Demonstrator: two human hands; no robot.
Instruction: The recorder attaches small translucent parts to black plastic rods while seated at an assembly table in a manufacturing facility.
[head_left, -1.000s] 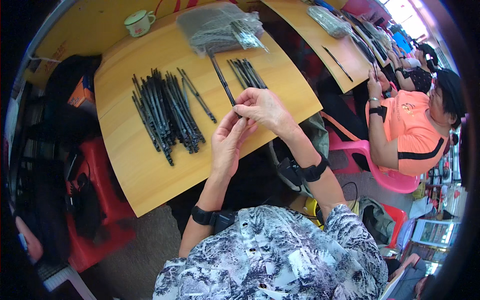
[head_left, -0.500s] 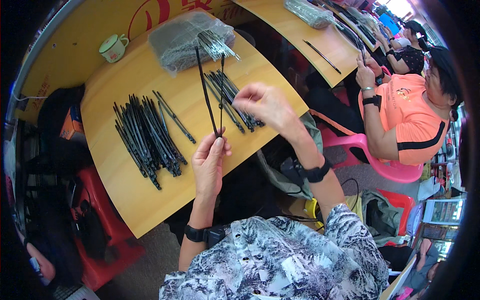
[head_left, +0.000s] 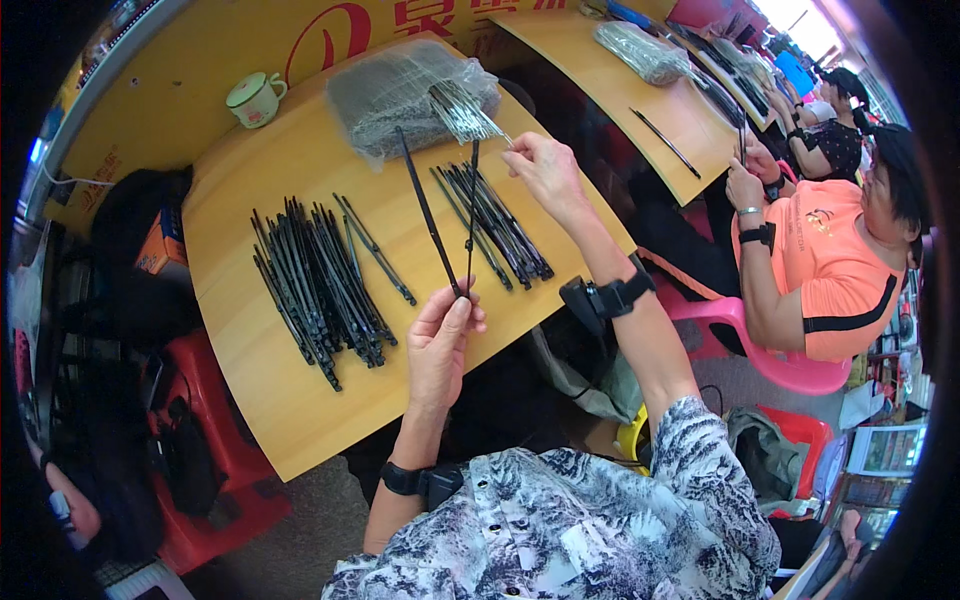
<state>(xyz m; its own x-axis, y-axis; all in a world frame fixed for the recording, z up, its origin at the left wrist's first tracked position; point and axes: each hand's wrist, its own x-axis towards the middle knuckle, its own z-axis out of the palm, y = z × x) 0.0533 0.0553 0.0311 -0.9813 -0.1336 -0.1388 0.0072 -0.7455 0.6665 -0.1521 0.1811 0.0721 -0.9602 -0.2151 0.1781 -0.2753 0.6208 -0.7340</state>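
My left hand (head_left: 440, 335) is closed, thumb and fingers pinching the lower end of a thin black folding rod (head_left: 433, 212), whose two arms spread upward in a narrow V. My right hand (head_left: 545, 172) reaches to a bundle of thin silver rods (head_left: 463, 110), its fingertips pinched at the end of one. That bundle lies on a clear plastic bag (head_left: 385, 95) at the table's far side. A large pile of black rods (head_left: 315, 285) lies left of my left hand, with a few set slightly apart. A smaller pile of black rods (head_left: 500, 225) lies to the right.
The wooden table (head_left: 235, 400) slopes across the view. A lidded green-and-white mug (head_left: 257, 100) stands at its far left. A red stool (head_left: 215, 480) is at the left. On the right, a person in orange (head_left: 830, 260) sits on a pink chair (head_left: 740, 340) by a second table (head_left: 600, 90).
My right hand has moved up and away from me to the silver rods. My left hand still holds the black folding rod. The whole view has shifted slightly.
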